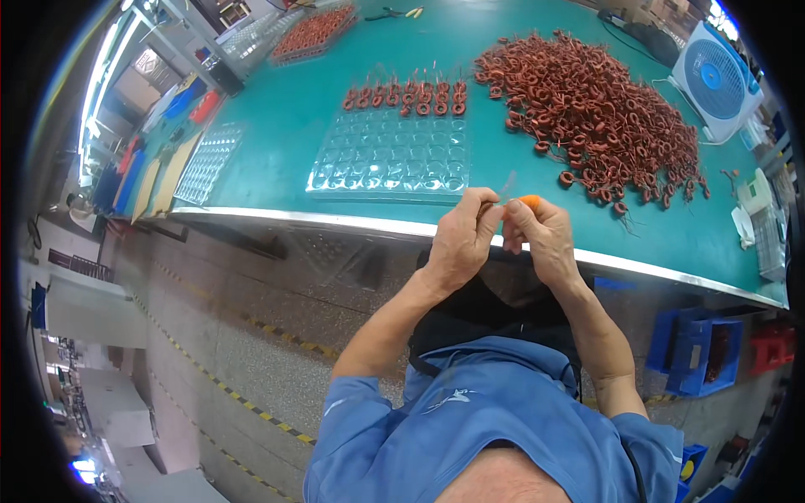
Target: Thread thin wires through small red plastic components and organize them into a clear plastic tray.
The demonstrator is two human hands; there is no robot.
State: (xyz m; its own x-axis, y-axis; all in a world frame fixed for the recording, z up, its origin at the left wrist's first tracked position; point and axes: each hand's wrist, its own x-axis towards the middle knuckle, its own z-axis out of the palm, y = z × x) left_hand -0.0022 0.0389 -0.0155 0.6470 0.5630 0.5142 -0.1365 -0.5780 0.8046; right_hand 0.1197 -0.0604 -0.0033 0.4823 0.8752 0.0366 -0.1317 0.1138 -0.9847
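Observation:
My left hand [464, 235] and my right hand [541, 239] meet over the table's front edge, fingertips pinched close together. Orange covering [530, 202] shows on a fingertip of the right hand. A thin pale strand [508, 184] sticks up between the fingertips; what else they hold is hidden by the fingers. Just beyond the left hand lies a clear plastic tray [381, 159] with round pockets. Red-brown ring coils [423, 96] with upright wire leads fill its far rows. To the right is a big heap of similar loose ring coils [595, 109].
The green tabletop [268, 159] has a metal-trimmed front edge. A blue-and-white fan [713, 75] stands at the far right. At the back left are a full coil tray [314, 33] and pliers [386, 13]. Another clear tray [210, 159] lies left. Blue bins [696, 352] stand below right.

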